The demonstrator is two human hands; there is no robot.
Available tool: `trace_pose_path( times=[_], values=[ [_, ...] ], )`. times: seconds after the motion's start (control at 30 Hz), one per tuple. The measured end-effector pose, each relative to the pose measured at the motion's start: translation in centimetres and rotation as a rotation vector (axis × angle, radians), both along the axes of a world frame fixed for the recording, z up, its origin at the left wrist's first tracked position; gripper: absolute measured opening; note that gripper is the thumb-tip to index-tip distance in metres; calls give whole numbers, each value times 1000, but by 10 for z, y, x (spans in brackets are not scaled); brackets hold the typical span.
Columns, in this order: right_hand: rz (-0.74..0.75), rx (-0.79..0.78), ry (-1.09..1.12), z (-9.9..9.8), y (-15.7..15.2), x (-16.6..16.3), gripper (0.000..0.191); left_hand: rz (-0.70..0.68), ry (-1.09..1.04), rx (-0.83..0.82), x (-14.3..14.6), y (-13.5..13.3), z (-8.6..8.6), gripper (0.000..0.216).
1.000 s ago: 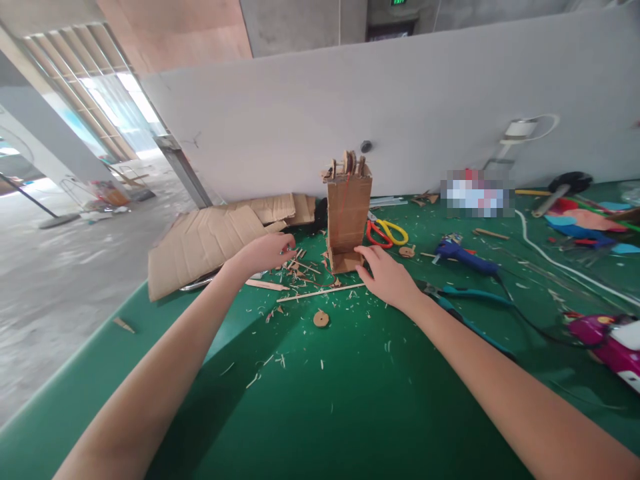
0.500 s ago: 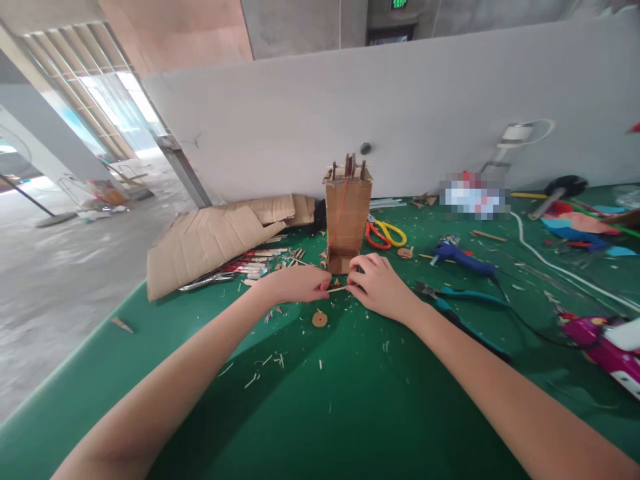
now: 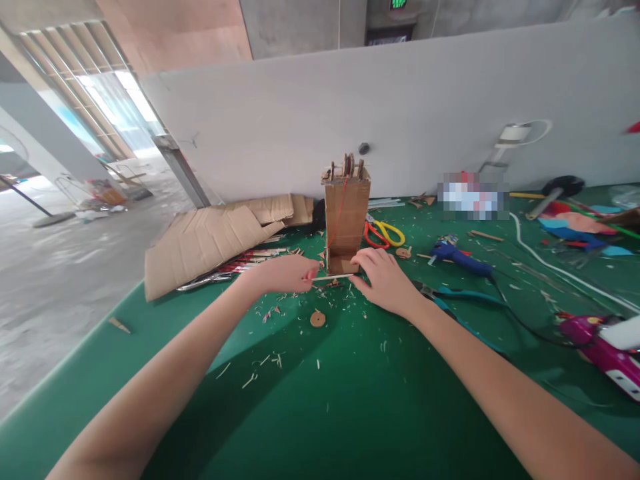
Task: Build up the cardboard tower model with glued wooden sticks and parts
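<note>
A thin wooden stick (image 3: pixel 333 277) stretches level between my two hands, just in front of a tall cardboard box (image 3: pixel 346 217). My left hand (image 3: pixel 293 274) is closed round the stick's left end, with the fingers curled in. At the other end, my right hand (image 3: pixel 383 279) has its thumb and fingertips about the stick, close to the box's lower right corner. The box stands upright, with an orange string down its front and cardboard discs on top. A small cardboard disc (image 3: pixel 317 319) with a centre hole lies on the table below my hands.
Flattened cardboard (image 3: pixel 210 240) and packaged sticks (image 3: pixel 250 260) lie left. Scissors (image 3: pixel 385 235) are behind my right hand. To the right are a blue glue gun (image 3: pixel 463 259), teal-handled pliers (image 3: pixel 470 295), a white cable (image 3: pixel 530 250) and a magenta tool (image 3: pixel 600 347). Scraps litter the green table (image 3: pixel 320 420).
My left hand has shifted a little left and up, and more of the stick shows between my hands. The stick now sits nearer the box's base. My right hand has barely moved.
</note>
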State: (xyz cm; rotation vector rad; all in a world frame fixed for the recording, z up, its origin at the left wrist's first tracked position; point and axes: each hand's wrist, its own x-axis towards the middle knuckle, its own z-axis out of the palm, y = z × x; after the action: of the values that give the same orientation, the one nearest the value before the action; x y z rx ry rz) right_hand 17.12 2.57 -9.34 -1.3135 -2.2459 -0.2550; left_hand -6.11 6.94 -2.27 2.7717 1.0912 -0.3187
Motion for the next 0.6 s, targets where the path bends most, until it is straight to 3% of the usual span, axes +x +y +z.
trace_pose_path(
  times=[0.1,0.27,0.6],
  values=[
    [-30,-16,41,-2,3,3,29,32,21,-42,-23,13,12,8],
    [-82,-11,44,-6,8,4,25,128,12,2,-44,29,17,6],
    [-198,49,8,-6,9,9,29,79,4,31,-14,12,4,4]
  ],
)
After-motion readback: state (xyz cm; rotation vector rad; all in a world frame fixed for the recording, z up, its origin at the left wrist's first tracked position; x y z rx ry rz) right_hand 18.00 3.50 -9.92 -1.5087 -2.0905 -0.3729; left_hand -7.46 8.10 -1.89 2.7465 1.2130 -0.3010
